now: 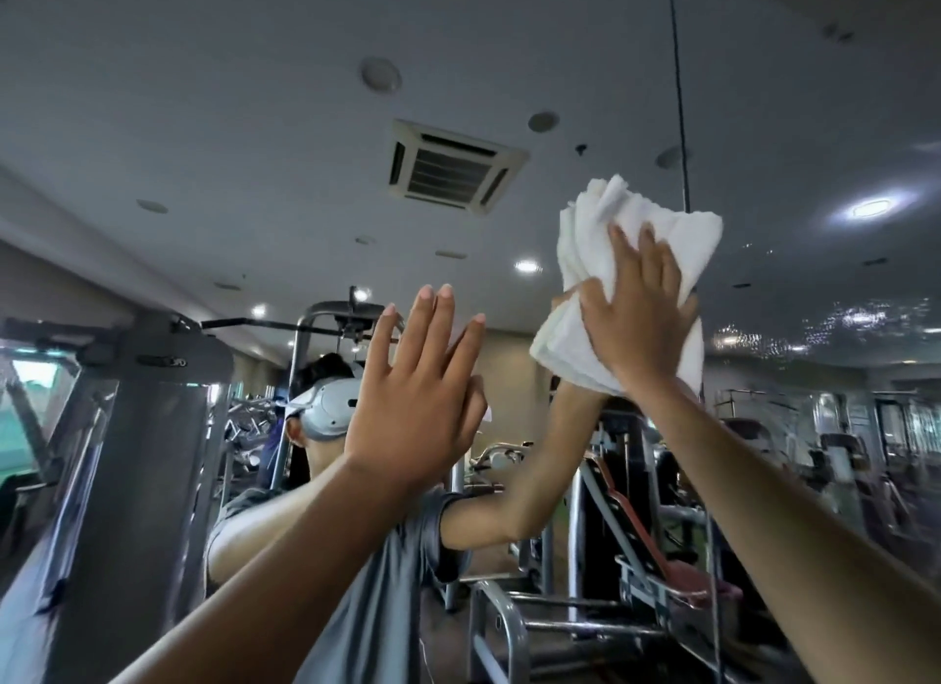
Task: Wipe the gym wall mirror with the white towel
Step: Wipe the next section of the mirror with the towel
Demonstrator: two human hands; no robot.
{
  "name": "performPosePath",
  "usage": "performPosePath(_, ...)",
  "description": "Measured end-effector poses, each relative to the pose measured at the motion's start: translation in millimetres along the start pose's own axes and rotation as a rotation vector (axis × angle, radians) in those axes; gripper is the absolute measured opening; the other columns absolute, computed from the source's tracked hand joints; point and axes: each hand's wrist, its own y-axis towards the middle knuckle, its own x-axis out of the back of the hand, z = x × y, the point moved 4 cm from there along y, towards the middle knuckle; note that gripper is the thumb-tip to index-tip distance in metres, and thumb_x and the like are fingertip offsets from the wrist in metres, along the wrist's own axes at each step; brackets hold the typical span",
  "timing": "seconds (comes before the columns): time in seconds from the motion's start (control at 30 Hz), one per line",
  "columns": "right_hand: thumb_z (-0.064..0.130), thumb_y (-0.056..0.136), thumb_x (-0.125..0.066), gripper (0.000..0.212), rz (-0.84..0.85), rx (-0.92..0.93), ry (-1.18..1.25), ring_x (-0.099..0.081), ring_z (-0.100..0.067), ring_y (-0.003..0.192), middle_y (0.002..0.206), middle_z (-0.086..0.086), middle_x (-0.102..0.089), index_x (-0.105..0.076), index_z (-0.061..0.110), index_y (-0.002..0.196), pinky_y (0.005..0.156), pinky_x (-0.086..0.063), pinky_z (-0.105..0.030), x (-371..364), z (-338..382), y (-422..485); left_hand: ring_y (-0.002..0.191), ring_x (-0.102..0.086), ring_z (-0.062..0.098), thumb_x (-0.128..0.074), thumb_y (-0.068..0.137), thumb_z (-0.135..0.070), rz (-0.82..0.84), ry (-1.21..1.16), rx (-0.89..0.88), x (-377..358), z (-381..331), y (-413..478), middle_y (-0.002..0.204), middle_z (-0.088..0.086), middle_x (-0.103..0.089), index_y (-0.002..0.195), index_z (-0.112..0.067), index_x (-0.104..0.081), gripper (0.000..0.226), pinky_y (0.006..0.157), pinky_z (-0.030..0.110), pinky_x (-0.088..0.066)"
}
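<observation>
The wall mirror (214, 123) fills the whole view and reflects the gym ceiling, machines and me. A bunched white towel (601, 235) lies against the glass at upper right. My right hand (639, 311) presses it flat to the mirror with straight, spread fingers. My left hand (412, 393) is raised at the centre, palm flat against the glass, fingers straight and holding nothing. A dark vertical seam (680, 97) between mirror panels runs down behind the towel.
Wet streaks and droplets (840, 327) glint on the glass at the right. In the reflection stand a grey weight machine (137, 428) at left and benches and racks (636, 556) at lower right.
</observation>
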Motion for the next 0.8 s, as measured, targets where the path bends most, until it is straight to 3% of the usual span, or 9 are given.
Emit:
performPosePath(0.17,0.046,0.081,-0.050,0.074,0.111,0.848,-0.081,-0.025,-0.027,0.149,0.164,-0.004,-0.024,-0.033,0.033,0.151,0.104,-0.031,-0.057,1,-18,-119,0.150,-0.026,0.037,-0.035,0.100,-0.040,-0.025,-0.012,-0.095,0,-1,-28,0.160,0.021,-0.030,0.150,-0.010,-0.045,0.060,0.119,0.058,-0.020)
performPosePath(0.2,0.043,0.078,-0.052,0.074,0.136,0.898,-0.091,-0.028,-0.027,0.148,0.163,-0.004,-0.027,-0.036,0.033,0.149,0.103,-0.033,-0.056,3,-39,-123,0.150,-0.026,0.037,-0.035,0.100,-0.040,-0.028,-0.008,-0.101,0,-1,-31,0.160,0.021,-0.030,0.151,-0.010,-0.044,0.060,0.120,0.058,-0.019)
performPosePath(0.3,0.039,0.080,-0.045,0.068,0.081,0.397,-0.033,-0.034,-0.027,0.144,0.159,-0.006,-0.035,-0.042,0.028,0.147,0.098,-0.041,-0.062,10,-86,-90,0.150,-0.022,0.038,-0.033,0.099,-0.040,-0.005,0.016,-0.088,0,-4,-31,0.161,0.022,-0.026,0.152,-0.009,-0.040,0.062,0.121,0.057,-0.014)
performPosePath(0.37,0.045,0.084,-0.036,0.068,0.027,0.032,0.013,-0.030,-0.027,0.146,0.161,-0.005,-0.033,-0.043,0.025,0.149,0.106,-0.034,-0.064,10,-80,-70,0.151,-0.021,0.038,-0.031,0.100,-0.041,0.014,0.032,-0.083,0,-5,-31,0.161,0.022,-0.024,0.153,-0.009,-0.038,0.062,0.122,0.056,-0.012)
performPosePath(0.43,0.051,0.086,-0.029,0.072,0.025,-0.119,0.016,-0.021,-0.026,0.150,0.164,-0.004,-0.024,-0.034,0.027,0.154,0.111,-0.022,-0.065,7,-50,-71,0.151,-0.021,0.036,-0.030,0.100,-0.041,0.021,0.027,-0.080,0,-4,-31,0.162,0.021,-0.025,0.153,-0.010,-0.038,0.062,0.123,0.055,-0.011)
performPosePath(0.5,0.051,0.089,-0.031,0.070,0.050,0.001,0.001,-0.018,-0.025,0.152,0.166,-0.003,-0.019,-0.029,0.028,0.156,0.111,-0.021,-0.063,3,-17,-100,0.151,-0.023,0.036,-0.033,0.100,-0.040,0.010,0.013,-0.075,1,-2,-32,0.161,0.020,-0.028,0.152,-0.010,-0.041,0.060,0.122,0.055,-0.014)
performPosePath(0.67,0.048,0.081,-0.055,0.073,0.166,0.738,-0.044,-0.026,-0.025,0.150,0.165,0.000,-0.024,-0.036,0.034,0.150,0.105,-0.033,-0.058,2,-30,-209,0.148,-0.032,0.035,-0.038,0.099,-0.038,0.002,-0.041,-0.091,8,3,-51,0.158,0.018,-0.036,0.145,-0.010,-0.052,0.055,0.119,0.057,-0.024)
performPosePath(0.73,0.046,0.079,-0.057,0.072,0.194,0.728,-0.024,-0.027,-0.024,0.149,0.166,0.005,-0.020,-0.039,0.034,0.147,0.105,-0.034,-0.059,9,-59,-206,0.146,-0.035,0.035,-0.038,0.099,-0.037,-0.005,-0.038,-0.121,12,6,-65,0.156,0.018,-0.039,0.142,-0.011,-0.056,0.054,0.118,0.056,-0.026)
performPosePath(0.8,0.045,0.082,-0.052,0.066,0.178,0.482,-0.020,-0.028,-0.025,0.146,0.164,0.004,-0.022,-0.040,0.032,0.146,0.108,-0.030,-0.064,11,-73,-178,0.146,-0.034,0.034,-0.039,0.098,-0.037,0.022,-0.042,-0.144,15,9,-72,0.156,0.018,-0.040,0.142,-0.012,-0.057,0.054,0.118,0.054,-0.026)
